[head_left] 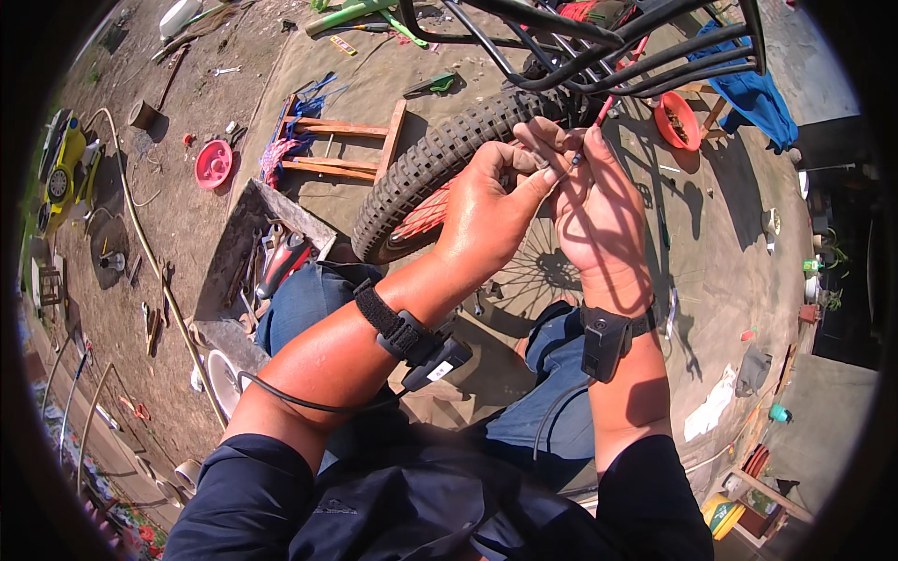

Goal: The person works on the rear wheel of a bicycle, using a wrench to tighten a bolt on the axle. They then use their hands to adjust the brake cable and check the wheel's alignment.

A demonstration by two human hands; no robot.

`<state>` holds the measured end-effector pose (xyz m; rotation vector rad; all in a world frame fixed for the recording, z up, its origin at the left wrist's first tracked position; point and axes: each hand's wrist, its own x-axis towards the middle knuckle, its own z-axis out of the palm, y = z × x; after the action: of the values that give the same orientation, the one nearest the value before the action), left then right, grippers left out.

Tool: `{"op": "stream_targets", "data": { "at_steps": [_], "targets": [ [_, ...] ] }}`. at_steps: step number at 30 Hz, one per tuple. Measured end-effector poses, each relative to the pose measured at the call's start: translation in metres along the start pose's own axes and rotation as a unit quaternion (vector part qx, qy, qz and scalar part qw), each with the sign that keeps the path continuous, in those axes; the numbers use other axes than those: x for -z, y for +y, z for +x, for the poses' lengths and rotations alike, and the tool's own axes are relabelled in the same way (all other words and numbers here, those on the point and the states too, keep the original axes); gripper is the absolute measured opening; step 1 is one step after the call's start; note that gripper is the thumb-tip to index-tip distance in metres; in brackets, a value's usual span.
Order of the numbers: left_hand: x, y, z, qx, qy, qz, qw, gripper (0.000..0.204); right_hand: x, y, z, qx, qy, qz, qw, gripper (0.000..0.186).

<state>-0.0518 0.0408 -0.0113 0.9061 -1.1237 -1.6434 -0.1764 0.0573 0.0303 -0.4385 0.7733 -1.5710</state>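
Sunlit ground [220,103] surrounds the tyre [426,159]. With left hand [488,208] and right hand [599,210] we pinch a small dark part [575,161], likely for precision.

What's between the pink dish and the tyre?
A wooden frame, with blue strands at its end toward the pink dish, lies before the tyre, in the head view.

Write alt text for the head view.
Bare left hand and right hand are close together at a tiny dark piece, too small to identify, beside a knobby bicycle tire. A gray tray of tools sits near the left knee, a wooden frame beyond.
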Motion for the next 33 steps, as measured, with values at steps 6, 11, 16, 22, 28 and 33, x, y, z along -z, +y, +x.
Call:
{"op": "stream_targets", "data": {
  "at_steps": [6,11,16,22,28,33],
  "targets": [
    [0.002,0.0,0.005,-0.04,0.018,0.046,0.998,0.028,-0.004,0.0,-0.002,0.003,-0.001,-0.001,1.0,0.031],
    [0.003,0.007,0.001,-0.006,-0.028,0.056,0.998,0.026,-0.001,-0.001,-0.003,0.005,0.0,-0.011,1.0,0.032],
    [0.018,0.013,0.001,0.11,-0.097,-0.11,0.983,0.014,0.0,-0.001,-0.004,-0.01,0.018,-0.031,0.999,0.029],
    [0.041,0.026,-0.012,0.18,-0.108,-0.234,0.949,0.014,0.005,-0.027,-0.017,-0.044,0.005,-0.287,0.957,0.032],
    [0.055,0.036,-0.021,0.176,-0.095,-0.249,0.947,0.018,0.008,-0.036,-0.023,-0.043,-0.061,-0.324,0.943,0.043],
    [0.055,0.038,-0.027,0.222,-0.088,-0.221,0.946,0.02,0.006,-0.039,-0.024,-0.037,-0.065,-0.357,0.931,0.045]
  ]
}}
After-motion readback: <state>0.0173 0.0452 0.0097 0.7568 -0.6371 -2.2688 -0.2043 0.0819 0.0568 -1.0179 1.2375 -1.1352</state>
